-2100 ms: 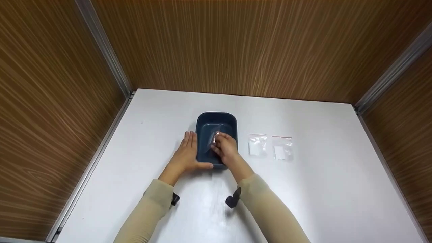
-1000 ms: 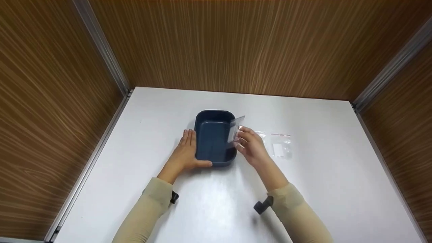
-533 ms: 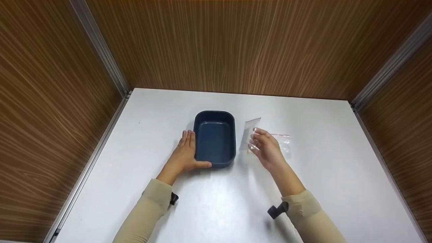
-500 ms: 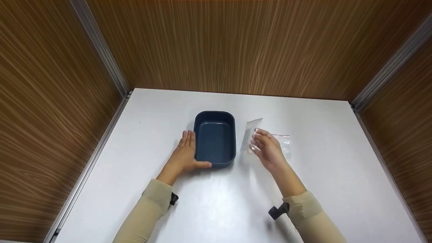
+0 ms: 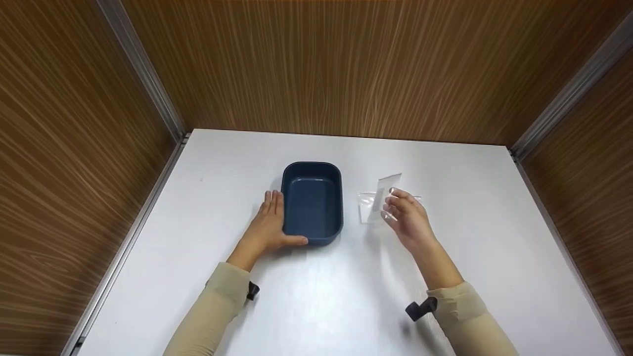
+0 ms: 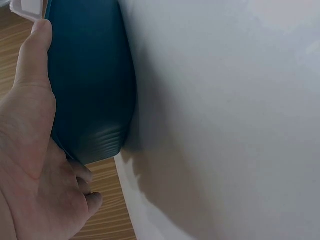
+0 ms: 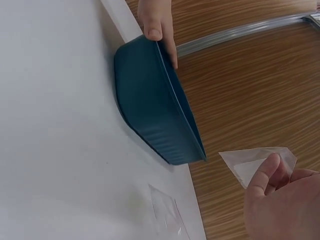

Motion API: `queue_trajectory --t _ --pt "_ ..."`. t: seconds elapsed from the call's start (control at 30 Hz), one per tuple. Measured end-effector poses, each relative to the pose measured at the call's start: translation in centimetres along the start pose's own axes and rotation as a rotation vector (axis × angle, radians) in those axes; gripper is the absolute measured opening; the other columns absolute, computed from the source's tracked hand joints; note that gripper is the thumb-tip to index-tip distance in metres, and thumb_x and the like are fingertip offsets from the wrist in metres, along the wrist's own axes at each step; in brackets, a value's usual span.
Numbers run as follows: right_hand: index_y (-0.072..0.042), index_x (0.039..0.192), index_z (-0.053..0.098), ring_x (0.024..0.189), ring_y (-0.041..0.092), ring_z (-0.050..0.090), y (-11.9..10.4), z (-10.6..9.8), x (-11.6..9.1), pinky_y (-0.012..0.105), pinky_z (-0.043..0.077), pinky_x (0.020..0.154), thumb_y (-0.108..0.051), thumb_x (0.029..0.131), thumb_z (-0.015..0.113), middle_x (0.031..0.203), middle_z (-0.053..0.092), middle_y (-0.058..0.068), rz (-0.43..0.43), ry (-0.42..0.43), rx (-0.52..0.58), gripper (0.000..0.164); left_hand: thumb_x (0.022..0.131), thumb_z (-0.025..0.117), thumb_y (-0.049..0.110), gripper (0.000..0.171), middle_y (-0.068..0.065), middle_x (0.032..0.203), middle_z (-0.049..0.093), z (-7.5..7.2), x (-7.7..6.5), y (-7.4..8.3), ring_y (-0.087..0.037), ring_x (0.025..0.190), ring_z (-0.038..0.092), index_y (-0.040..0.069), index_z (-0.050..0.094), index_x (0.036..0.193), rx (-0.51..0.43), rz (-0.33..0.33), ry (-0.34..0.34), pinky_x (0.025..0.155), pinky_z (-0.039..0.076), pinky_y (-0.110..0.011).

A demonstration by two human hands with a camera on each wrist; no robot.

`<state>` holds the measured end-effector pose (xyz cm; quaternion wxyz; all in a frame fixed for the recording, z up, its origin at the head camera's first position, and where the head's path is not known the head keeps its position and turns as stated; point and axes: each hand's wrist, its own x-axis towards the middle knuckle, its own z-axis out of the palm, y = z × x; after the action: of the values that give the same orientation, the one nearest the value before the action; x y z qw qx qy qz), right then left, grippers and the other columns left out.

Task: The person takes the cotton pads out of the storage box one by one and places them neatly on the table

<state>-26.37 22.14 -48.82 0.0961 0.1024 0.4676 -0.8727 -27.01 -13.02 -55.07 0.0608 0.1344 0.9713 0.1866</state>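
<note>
A deep blue rectangular container [image 5: 312,210] stands on the white table, its inside bare. My left hand [image 5: 269,228] lies along its left wall with straight fingers, the thumb across the front rim; the left wrist view shows the palm against the container's side [image 6: 92,85]. To the right of the container, my right hand [image 5: 409,220] pinches a small clear zip bag [image 5: 384,192] between thumb and fingers, raised above the table. A white piece shows inside that bag [image 7: 246,164] in the right wrist view.
Another clear zip bag [image 5: 366,210] with a white piece lies flat right of the container. A further bag [image 5: 418,198] is mostly hidden behind my right hand. Wood-grain panels [image 5: 316,69] with metal corner strips enclose the table's back and sides.
My right hand has come out of the container and moved right, carrying the zip bag over the bags on the table. The left hand has stayed against the container.
</note>
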Motion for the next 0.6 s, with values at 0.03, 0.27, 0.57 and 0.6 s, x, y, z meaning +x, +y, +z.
queue_trajectory --t 0.03,0.27,0.57,0.6 --pt "-0.012 0.109 0.058 0.085 0.013 0.057 -0.1 -0.2 0.0 0.026 0.055 0.079 -0.005 0.101 0.053 0.09 0.06 0.0 0.001 0.006 -0.001 0.011 0.06 0.066 0.089 0.151 -0.023 0.164 -0.009 0.0 0.0 0.0 -0.034 0.153 -0.013 -0.004 -0.005 0.157 0.0 -0.002 0.0 0.125 0.008 -0.045" --pt "-0.012 0.107 0.058 0.081 0.012 0.057 -1.2 -1.6 0.0 0.026 0.055 0.078 -0.005 0.101 0.053 0.088 0.061 0.0 -0.011 0.019 -0.002 0.011 0.059 0.067 0.089 0.152 -0.023 0.164 -0.009 0.0 -0.1 -0.2 -0.034 0.153 -0.012 -0.004 -0.004 0.157 -0.005 0.0 0.014 0.125 0.01 -0.046" --pt "-0.009 0.099 0.065 0.077 0.012 0.059 -3.0 -4.8 0.0 0.026 0.054 0.077 0.0 0.101 0.051 0.087 0.063 0.0 0.006 0.007 0.113 0.017 0.061 0.072 0.084 0.15 -0.022 0.164 -0.01 0.0 -0.1 0.0 -0.034 0.153 -0.011 -0.004 -0.003 0.157 -0.022 -0.003 0.008 0.125 0.008 -0.046" --pt "-0.009 0.099 0.065 0.076 0.012 0.059 -3.3 -5.1 -0.1 0.026 0.053 0.076 0.0 0.101 0.05 0.086 0.063 0.001 0.007 0.007 0.124 0.017 0.061 0.071 0.084 0.15 -0.022 0.164 -0.01 0.0 -0.1 0.0 -0.033 0.153 -0.012 -0.003 -0.003 0.157 -0.023 -0.004 0.008 0.125 0.008 -0.045"
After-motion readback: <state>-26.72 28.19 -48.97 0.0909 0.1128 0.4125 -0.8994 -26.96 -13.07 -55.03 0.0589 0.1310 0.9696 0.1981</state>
